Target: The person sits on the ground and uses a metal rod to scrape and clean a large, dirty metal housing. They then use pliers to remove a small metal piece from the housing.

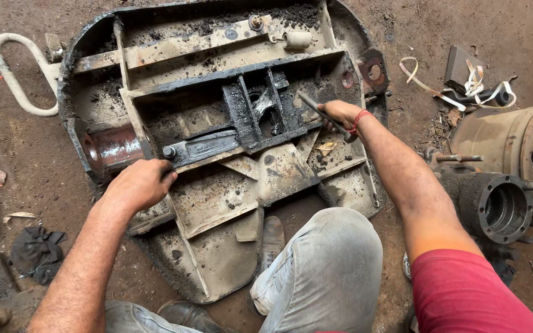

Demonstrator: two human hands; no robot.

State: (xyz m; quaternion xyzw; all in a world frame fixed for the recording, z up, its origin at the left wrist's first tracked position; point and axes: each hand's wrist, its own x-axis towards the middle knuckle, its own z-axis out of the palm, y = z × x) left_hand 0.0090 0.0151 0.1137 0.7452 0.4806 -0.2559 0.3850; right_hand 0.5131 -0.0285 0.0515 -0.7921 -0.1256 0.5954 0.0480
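Head view: the left hand at eight o'clock presses its curled fingers on the greasy plate, gripping its edge; grease could let it slip. The right hand at two o'clock grasps a metal rod, which could skid in the grimy recess. Its fingertips are hidden.

dark rag, metal hub (rusty), straps

bare reddish-brown dirt floor in daylight, littered with a dark rag and scraps.
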